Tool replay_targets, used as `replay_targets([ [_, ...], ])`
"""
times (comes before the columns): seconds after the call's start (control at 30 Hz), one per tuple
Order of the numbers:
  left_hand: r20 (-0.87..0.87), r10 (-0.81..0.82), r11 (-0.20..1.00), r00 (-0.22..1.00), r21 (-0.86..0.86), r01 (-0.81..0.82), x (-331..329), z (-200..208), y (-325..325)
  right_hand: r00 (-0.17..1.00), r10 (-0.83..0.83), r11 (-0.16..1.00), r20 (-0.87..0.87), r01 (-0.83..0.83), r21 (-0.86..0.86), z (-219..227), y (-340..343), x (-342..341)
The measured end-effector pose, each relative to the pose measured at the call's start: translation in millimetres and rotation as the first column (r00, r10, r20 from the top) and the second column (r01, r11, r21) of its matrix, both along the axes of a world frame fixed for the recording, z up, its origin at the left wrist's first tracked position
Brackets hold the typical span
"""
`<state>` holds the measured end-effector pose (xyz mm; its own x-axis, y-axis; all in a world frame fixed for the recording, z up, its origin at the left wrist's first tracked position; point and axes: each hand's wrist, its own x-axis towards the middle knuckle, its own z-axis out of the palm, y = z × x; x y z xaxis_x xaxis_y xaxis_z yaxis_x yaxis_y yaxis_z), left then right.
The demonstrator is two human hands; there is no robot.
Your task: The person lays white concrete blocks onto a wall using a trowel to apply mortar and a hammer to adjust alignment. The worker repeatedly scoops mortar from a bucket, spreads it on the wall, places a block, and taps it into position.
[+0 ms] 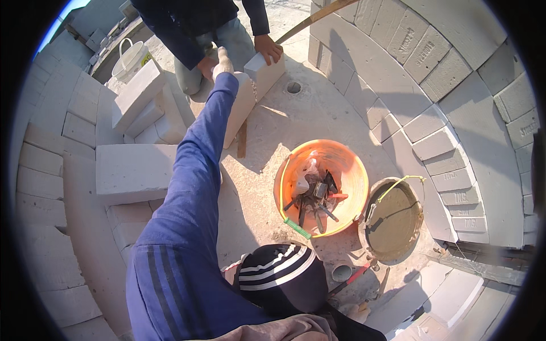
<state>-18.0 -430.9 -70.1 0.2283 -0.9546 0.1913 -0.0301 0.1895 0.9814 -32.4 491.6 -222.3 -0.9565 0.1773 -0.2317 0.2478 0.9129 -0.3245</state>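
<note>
My left arm, in a blue sleeve with dark stripes, stretches far forward. At its end my left hand [222, 62], in a pale glove, is at the top of a white block [241, 105] standing on edge. Its fingers are mostly hidden, so its grip is unclear. Just beside it is a co-worker's hand [207, 67]. The co-worker's other hand [268, 49] rests on top of a second white block [267, 77], next to the first. My right hand is out of view.
An orange bucket [355, 170] holds tools; a bucket of grey mortar [392, 230] stands beside it. Block walls [398, 108] curve along the right. More blocks [136, 167] lie at left, near a white bucket [132, 59]. A round hole [293, 87] opens in the floor.
</note>
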Motion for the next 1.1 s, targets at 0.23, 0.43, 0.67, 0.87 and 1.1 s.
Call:
replay_targets([
  [0.23, 0.394, -0.91, 0.071, 0.134, -0.17, 0.983, -222, 52, 384, 0.999, 0.001, 0.997, -0.034, -0.003, -0.077, 26, 0, 26],
  [0.43, 0.081, -0.993, -0.069, -0.08, 0.132, 0.989, -225, 0, 348, 0.976, -0.214, 0.973, 0.034, 0.21, 0.099, 118, -41, 14],
  [0.67, 0.268, -0.937, -0.18, -0.224, 0.179, 0.967, -251, -32, 335, 0.969, -0.233, 0.972, 0.076, 0.231, 0.031, 214, -53, 25],
  [0.87, 0.302, -0.906, -0.231, -0.297, 0.235, 0.944, -221, -55, 321, 0.996, 0.057, 0.997, 0.074, -0.053, -0.054, 237, -66, -57],
  [1.1, 0.401, -0.826, -0.222, -0.397, 0.417, 0.881, -86, -44, 354, 0.932, -0.211, 0.833, 0.293, 0.329, -0.445, 89, -16, 5],
])
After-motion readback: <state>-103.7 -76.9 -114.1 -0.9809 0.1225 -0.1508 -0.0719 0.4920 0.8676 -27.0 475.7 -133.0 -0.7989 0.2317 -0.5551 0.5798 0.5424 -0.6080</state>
